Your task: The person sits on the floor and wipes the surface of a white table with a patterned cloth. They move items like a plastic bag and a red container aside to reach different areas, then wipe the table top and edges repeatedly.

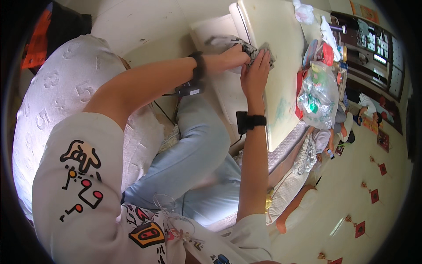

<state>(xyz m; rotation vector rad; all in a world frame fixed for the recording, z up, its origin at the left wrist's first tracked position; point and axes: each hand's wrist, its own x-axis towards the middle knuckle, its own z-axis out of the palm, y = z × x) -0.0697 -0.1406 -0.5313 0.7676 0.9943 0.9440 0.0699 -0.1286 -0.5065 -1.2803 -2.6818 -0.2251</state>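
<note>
My left hand point(234, 58) is closed in a fist on a crumpled, thin, see-through bag or sheet point(249, 49) with black print, at the rim of a pale tabletop point(280, 39). Beside it, my right hand point(257, 74) lies with straight fingers close together over the right part of the same crumpled thing; whether it grips it is hidden. A blurred grey part of the thing spreads out left of my left hand. Both wrists wear black straps with small black devices.
On the tabletop's far side stand a clear plastic bag point(318, 95) with green things, a red container point(300, 82) and a white plastic bag point(303, 12). A quilted cushion point(290, 184) lies to the right, a white embossed cushion point(66, 82) to the left. People sit farther back.
</note>
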